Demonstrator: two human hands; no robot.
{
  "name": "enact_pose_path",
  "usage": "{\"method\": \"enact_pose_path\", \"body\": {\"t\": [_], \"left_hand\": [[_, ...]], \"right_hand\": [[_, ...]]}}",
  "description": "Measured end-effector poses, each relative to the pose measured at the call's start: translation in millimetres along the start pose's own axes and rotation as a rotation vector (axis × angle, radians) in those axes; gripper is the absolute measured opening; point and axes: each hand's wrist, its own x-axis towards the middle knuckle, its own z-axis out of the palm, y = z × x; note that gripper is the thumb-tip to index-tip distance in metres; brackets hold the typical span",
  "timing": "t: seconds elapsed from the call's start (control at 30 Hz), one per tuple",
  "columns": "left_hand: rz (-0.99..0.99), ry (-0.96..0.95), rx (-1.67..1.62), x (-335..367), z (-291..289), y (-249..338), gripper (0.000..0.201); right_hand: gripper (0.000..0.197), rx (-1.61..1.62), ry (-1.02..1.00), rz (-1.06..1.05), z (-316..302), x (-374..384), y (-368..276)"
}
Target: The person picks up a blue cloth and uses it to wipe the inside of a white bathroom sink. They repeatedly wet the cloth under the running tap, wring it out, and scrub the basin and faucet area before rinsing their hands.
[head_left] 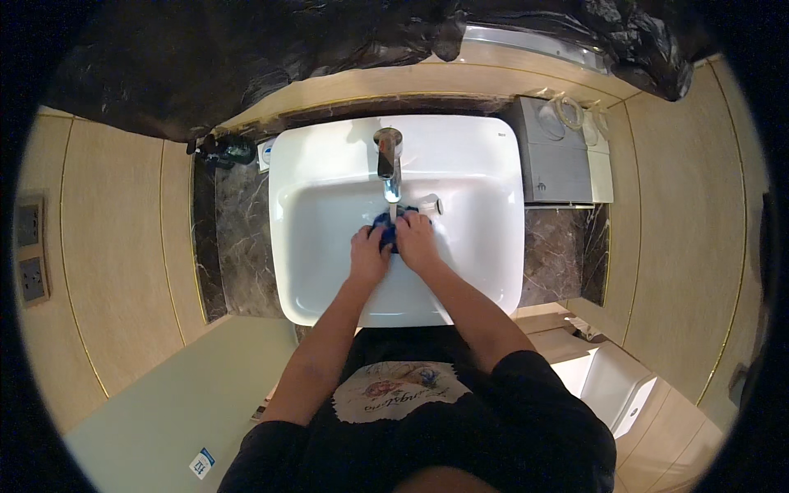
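Note:
A bunched dark blue cloth (386, 235) is in the white washbasin (316, 271), directly below the spout of the chrome faucet (388, 160). Water appears to run from the spout onto it. My left hand (370, 253) grips the cloth from its left side, fingers curled over it. On the other side my right hand (417, 240) is closed on the cloth too, its fingertips close to the stream. Part of the cloth is hidden under my fingers. A round drain stopper (435, 205) lies in the basin just beyond my right hand.
Grey boxes (559, 156) with clear coiled tubing on top stand right of the basin. Dark bottles (234, 150) and a small white box (265, 154) sit at the left back on the marble counter (245, 238). Black plastic sheeting (246, 57) hangs over the far wall.

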Motion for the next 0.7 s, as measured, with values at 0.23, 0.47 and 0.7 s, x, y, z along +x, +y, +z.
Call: {"method": "enact_pose_path", "body": {"t": [0.23,0.47,0.7], "left_hand": [[0.065,0.012,0.016,1.6,17.9,-0.3,0.031],[-0.038,-0.107,0.096,59.8,25.0,-1.4,0.024],[-0.034,-0.051,-0.042,56.7,23.2,-14.3,0.029]], "right_hand": [[0.014,-0.006,-0.121,-0.027,9.5,-18.2,16.1],[0.019,-0.101,-0.260,0.224,20.8,24.8,6.0],[0.036,-0.082,0.036,0.357,-44.5,34.5,-10.0]]}}
